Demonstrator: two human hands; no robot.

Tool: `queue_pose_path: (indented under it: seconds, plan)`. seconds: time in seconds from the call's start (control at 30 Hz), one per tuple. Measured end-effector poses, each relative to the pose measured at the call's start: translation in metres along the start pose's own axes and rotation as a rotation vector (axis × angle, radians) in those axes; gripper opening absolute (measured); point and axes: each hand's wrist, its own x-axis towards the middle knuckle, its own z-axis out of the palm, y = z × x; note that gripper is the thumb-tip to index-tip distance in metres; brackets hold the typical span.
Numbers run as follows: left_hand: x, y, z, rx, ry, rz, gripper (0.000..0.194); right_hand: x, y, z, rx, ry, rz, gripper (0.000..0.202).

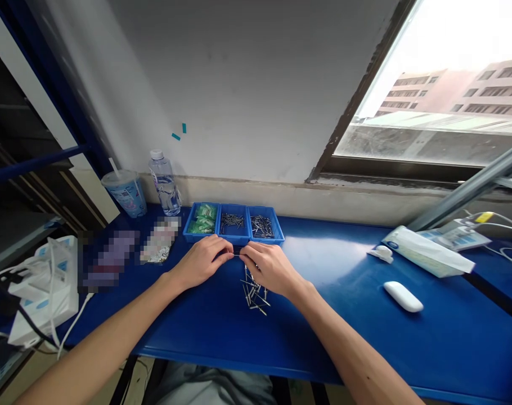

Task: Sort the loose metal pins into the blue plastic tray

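My left hand (203, 260) and my right hand (273, 267) meet just in front of three joined blue bins. Between their pinched fingertips runs a small thin metal piece (236, 254), held at both ends; its details are too small to tell. Several metal rivets (256, 295) lie in a loose pile on the blue table, below and beside my right hand. The left bin (201, 238) holds green packets (204, 218). Small dark metal pieces lie in the middle bin (234, 238), and a denser heap of metal pieces (261, 226) fills part of the right bin.
A lidded cup (127, 194) and a water bottle (165, 184) stand at the back left. White power strips (49, 287) with cables are at the far left. On the right lie a white case (403, 296) and a tissue pack (427, 251) on the table (323, 315).
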Motion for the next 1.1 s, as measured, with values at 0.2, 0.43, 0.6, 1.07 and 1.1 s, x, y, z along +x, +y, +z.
queue_pose_path:
  seconds: [0.2, 0.43, 0.6, 1.07, 1.1]
  plan:
    - [-0.001, 0.001, 0.002, 0.003, -0.018, 0.106, 0.016, 0.001, -0.005, 0.005, -0.020, 0.029, -0.032, 0.032]
    - [-0.003, 0.000, 0.003, -0.039, 0.066, 0.113, 0.012, 0.001, -0.006, 0.004, 0.013, 0.000, -0.039, 0.035]
    - [-0.004, 0.002, 0.002, -0.137, 0.086, 0.095, 0.011, 0.000, -0.002, 0.004, -0.003, -0.023, -0.013, 0.027]
    - [-0.002, 0.003, 0.002, -0.083, 0.152, 0.020, 0.022, 0.002, 0.002, -0.004, -0.026, 0.081, -0.068, 0.029]
    - [-0.002, 0.002, 0.001, -0.081, 0.154, 0.014, 0.022, 0.002, 0.003, -0.007, -0.030, 0.118, -0.076, 0.030]
